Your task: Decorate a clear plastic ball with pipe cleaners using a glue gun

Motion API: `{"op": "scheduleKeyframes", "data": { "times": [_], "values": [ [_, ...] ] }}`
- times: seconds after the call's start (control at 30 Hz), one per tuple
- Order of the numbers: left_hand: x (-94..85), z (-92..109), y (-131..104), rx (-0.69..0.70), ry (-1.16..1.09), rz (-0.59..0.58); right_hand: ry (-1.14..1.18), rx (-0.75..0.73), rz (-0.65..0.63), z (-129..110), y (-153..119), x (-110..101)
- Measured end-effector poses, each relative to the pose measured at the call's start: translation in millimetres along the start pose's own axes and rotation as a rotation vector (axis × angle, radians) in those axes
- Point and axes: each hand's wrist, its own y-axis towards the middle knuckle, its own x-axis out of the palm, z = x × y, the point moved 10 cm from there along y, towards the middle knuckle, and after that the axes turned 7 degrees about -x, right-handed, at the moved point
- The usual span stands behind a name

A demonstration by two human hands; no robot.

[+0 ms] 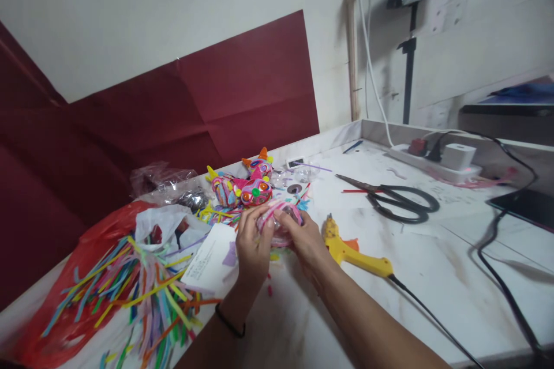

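Between both hands is a clear plastic ball point(280, 225) with pink strips across its top. My left hand point(253, 236) wraps its left side, with the thumb near the top. My right hand point(305, 236) grips the right side, its thumb pressing on the pink strip. Just behind the hands stand colourful pipe-cleaner figures point(256, 191) with orange and yellow ears. A yellow glue gun point(359, 256) lies right of my right hand. To the left is a white printed card point(210, 256) with a small purple piece on it.
Black-handled scissors point(400, 199) lie at the right, over a red strip. Colourful pipe cleaners point(151, 294) spread over a red plastic bag point(56, 305) at the left. A white power strip point(433, 162) and black cables run along the right. Clear domes point(308, 172) sit behind.
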Motion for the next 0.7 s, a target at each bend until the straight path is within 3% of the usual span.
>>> {"op": "scheduleKeyframes", "data": {
  "times": [0.37,0.7],
  "values": [
    [-0.8,-8.1,3.5,-0.069,-0.069,0.006,-0.092,-0.030,-0.010,-2.9,2.9,-0.6],
    [4.3,-18.7,6.3,-0.142,-0.116,-0.162,-0.210,-0.128,-0.001,-22.1,-2.6,0.5]
  ]
}}
